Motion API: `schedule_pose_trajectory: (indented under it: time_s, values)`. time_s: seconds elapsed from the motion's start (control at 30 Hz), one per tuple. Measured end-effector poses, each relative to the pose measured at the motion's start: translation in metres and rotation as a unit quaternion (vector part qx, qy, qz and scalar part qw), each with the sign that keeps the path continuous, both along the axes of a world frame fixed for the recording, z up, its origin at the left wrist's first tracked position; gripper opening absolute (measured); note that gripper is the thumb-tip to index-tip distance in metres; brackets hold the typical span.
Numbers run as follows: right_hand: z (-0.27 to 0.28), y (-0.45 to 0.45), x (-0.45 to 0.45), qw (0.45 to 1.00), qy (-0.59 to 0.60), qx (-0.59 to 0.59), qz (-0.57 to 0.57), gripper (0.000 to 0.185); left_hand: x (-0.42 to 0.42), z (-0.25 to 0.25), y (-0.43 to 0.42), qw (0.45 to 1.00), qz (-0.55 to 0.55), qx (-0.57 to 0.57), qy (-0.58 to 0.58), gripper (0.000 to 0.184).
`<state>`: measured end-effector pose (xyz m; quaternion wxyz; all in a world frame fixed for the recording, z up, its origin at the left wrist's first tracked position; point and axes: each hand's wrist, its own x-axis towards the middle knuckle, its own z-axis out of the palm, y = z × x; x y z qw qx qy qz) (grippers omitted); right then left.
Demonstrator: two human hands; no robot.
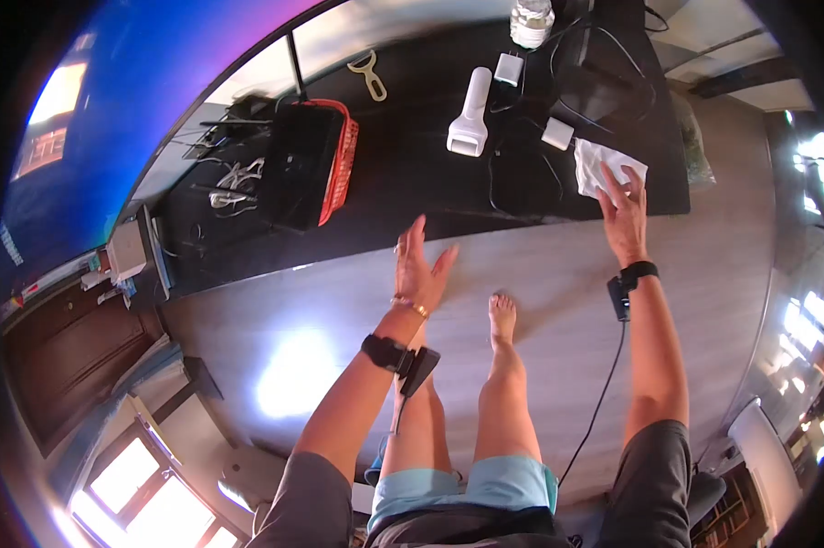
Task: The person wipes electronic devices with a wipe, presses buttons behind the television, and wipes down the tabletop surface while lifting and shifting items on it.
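My right hand point(625, 217) reaches over the front right part of the black table, its fingers resting on a folded white cloth or tissue point(591, 164). Whether the fingers pinch it is hard to tell; they look spread over its right side. In front of the table edge, my left hand point(418, 272) hangs in the air with thumb and fingers apart, holding nothing. Left of the white cloth lies a white adapter point(558, 134). A white handheld device point(471, 114) lies farther left, with a second white adapter point(509, 69) beside its upper end.
A red basket point(342, 164) and tangled cables point(237, 185) are on the left of the table point(403, 119). A pale peeler point(370, 77) lies at the back. A white bottle-like object point(531, 23) stands at the back right, among black cables.
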<state>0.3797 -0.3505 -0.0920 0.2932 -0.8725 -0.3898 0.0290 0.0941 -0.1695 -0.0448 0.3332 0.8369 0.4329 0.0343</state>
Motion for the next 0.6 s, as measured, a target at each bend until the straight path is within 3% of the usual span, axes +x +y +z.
schedule_pose_trajectory:
  time_s: [0.07,0.13,0.23,0.27,0.3,0.33,0.37,0.4,0.43,0.53,0.57,0.6]
  values:
    - [-0.029,-0.004,0.026,0.997,0.043,-0.049,0.041,0.038,0.04,-0.015,0.017,0.987,-0.044,0.132,-0.075,0.063]
    - [-0.051,-0.009,0.029,1.0,-0.016,-0.009,0.015,0.034,0.061,-0.039,0.019,0.984,-0.039,0.114,-0.128,0.06]
    - [-0.055,0.01,-0.003,0.989,0.112,0.018,-0.09,0.037,0.066,-0.04,0.025,0.977,-0.046,0.1,-0.184,0.048]
    - [-0.069,0.019,-0.017,0.994,0.056,0.009,-0.09,0.039,0.056,-0.04,0.02,0.973,-0.06,0.11,-0.196,0.047]
    - [-0.069,0.031,-0.033,0.996,0.025,0.037,-0.073,0.043,0.043,-0.02,0.011,0.988,-0.075,0.055,-0.125,0.047]
    - [-0.088,0.041,-0.049,0.997,0.036,0.047,-0.059,0.048,0.031,-0.001,0.004,0.99,-0.059,-0.035,-0.126,0.046]
    - [-0.06,0.066,-0.072,0.996,0.028,0.035,-0.079,0.05,0.016,0.016,0.001,0.99,-0.117,0.012,-0.076,0.045]
    - [-0.048,0.082,-0.091,0.993,0.094,0.018,-0.062,0.05,-0.004,0.015,-0.008,0.992,-0.114,-0.04,-0.044,0.045]
    - [-0.069,0.093,-0.108,0.994,0.092,0.048,-0.032,0.052,-0.023,0.026,-0.013,0.991,-0.123,-0.038,0.019,0.046]
    - [-0.069,0.134,-0.144,0.988,0.085,0.103,0.072,0.054,-0.1,0.0,-0.039,0.992,-0.014,-0.123,-0.005,0.039]
    - [-0.061,0.139,-0.151,0.983,0.109,0.118,0.086,0.049,-0.131,-0.012,-0.049,0.992,0.017,-0.12,-0.04,0.036]
    - [-0.056,0.137,-0.151,0.971,0.208,0.077,0.085,0.042,-0.164,-0.022,-0.058,0.995,0.003,-0.098,0.017,0.033]
